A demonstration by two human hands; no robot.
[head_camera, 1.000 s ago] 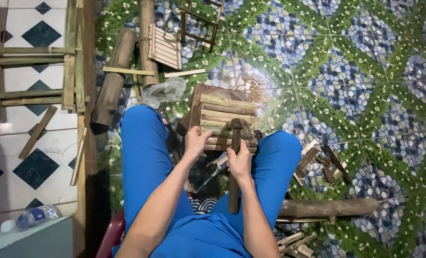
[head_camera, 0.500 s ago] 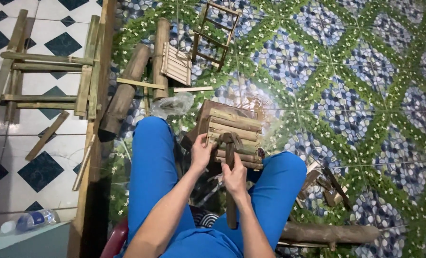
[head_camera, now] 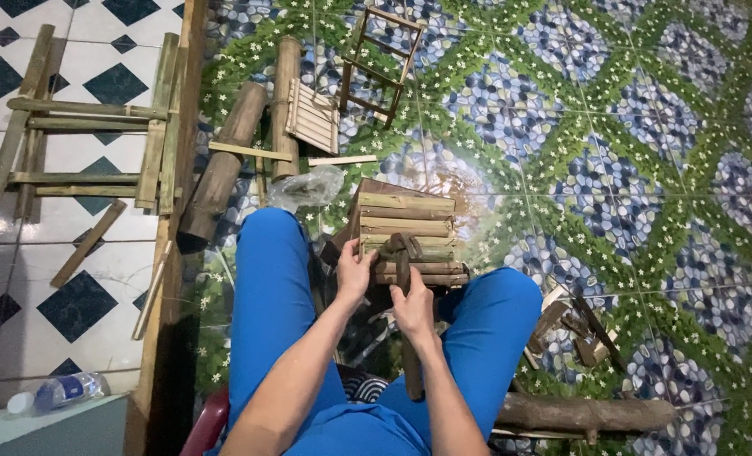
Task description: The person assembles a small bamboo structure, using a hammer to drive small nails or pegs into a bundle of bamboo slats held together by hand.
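Currently you are sitting with a small slatted bamboo frame (head_camera: pixel 410 232) resting between your knees on the patterned floor (head_camera: pixel 646 169), its slats running crosswise to your view. Your left hand (head_camera: pixel 355 272) is gripping the frame's near left corner, fingers curled around it. Your right hand (head_camera: pixel 414 306) is clenching a dark tool (head_camera: pixel 403 257) whose head is lying against the nearest slats; its long axis is pointing away from you. Both hands are working at the frame's near edge, the right one nearer the middle. Open floor is lying beyond and to the right; bamboo poles (head_camera: pixel 224 160) and a plastic bag (head_camera: pixel 307 187) are crowding the left.
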